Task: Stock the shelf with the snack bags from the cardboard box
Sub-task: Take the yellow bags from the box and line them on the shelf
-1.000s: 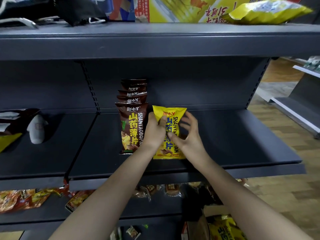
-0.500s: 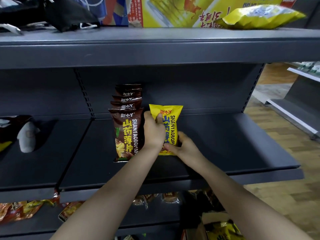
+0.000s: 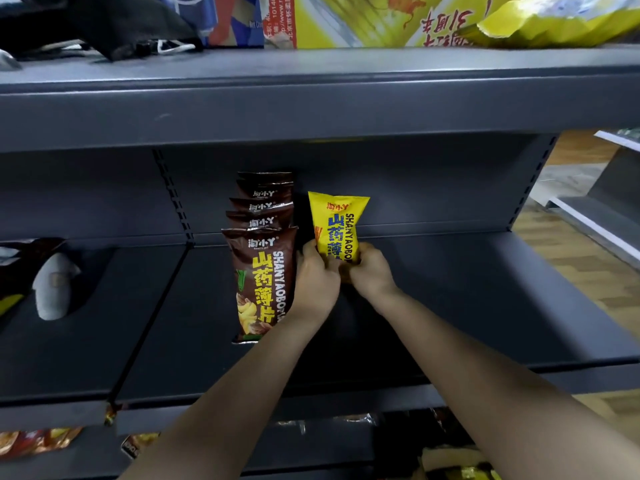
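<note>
Nearest to me, both forearms reach up from the bottom of the view toward the middle shelf [image 3: 450,299]. Below that shelf's front lip I can make out more packets on a lower tier, too dim to name, and what may be the cardboard box at the bottom right edge, though I cannot be sure of it.

At the ends of the arms, my left hand [image 3: 317,282] and right hand [image 3: 370,271] meet on the lower part of the yellow snack bag [image 3: 337,226]. The fingers of both hands are curled round the bag's bottom edge, pinching it from either side, while its top stands free and upright well back on the shelf.

Just beside it on the left stands the row of brown snack bags [image 3: 263,258], one behind another toward the back panel; my left hand touches the front one.

I judge the yellow bag light, puffed with air, its film slick and its contents brittle. So I want a gentle hold low at the corners or on the sealed seams, never a squeeze across the belly.

Farthest up, the top shelf [image 3: 311,98] carries a large yellow packet [image 3: 554,22].
</note>
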A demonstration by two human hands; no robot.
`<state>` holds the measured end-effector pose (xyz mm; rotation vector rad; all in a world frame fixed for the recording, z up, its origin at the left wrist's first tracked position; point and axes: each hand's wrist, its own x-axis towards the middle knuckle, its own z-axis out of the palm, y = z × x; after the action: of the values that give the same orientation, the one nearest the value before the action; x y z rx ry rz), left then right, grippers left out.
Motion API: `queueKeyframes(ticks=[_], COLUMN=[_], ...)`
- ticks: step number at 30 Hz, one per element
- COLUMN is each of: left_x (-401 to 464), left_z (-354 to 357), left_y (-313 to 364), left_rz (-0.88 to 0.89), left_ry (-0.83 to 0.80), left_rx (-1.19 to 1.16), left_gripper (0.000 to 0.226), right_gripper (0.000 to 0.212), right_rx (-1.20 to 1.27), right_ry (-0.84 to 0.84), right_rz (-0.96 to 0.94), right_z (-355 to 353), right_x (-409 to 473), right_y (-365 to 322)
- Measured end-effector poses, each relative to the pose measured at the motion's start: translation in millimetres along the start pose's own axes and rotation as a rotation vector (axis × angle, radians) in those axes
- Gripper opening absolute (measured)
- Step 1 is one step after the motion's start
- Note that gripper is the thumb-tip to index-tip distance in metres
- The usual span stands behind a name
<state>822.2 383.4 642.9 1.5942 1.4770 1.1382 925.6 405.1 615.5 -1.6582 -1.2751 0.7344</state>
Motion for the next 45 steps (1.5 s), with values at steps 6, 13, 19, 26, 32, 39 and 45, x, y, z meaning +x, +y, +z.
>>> queueKeyframes(ticks=[6, 13, 19, 26, 32, 39, 45], left_x=[9.8, 27.6, 36.4, 46.6, 50.3, 40.1, 19.3], left_z=[6.7, 8.0, 14.5, 17.5, 17.2, 15.8, 9.5], left_y=[-5.3, -2.5, -7.0, -2.4, 2.3, 6.5, 16.9], left_rz=[0.032, -0.003, -0.037, -0.076, -0.112, -0.134, -0.018], left_ry=[-0.001, -0.012, 0.028, 0.065, 0.086, 0.044, 0.031], left_rx=[-0.003, -0.049, -0.037, -0.086, -0.082, -0.080, 0.003], left_gripper=[0.049, 0.052, 0.053, 0.050, 0.048, 0.042, 0.030], right_gripper=[0.028, 0.030, 0.034, 0.029, 0.028, 0.048, 0.024], right_rx=[-0.037, -0.020, 0.187, -0.161, -0.053, 0.208, 0.116], right_ry=[0.053, 0.042, 0.066, 0.055, 0.025, 0.068, 0.160], right_rz=[-0.001, -0.005, 0.159, 0.029, 0.103, 0.130, -0.046], right_z=[11.2, 26.4, 35.8, 36.4, 35.7, 32.1, 29.3], right_x=[18.3, 35.0, 40.3, 50.3, 56.6, 37.1, -3.3], right_y=[-5.4, -12.3, -22.5, -24.1, -31.8, -28.4, -12.0])
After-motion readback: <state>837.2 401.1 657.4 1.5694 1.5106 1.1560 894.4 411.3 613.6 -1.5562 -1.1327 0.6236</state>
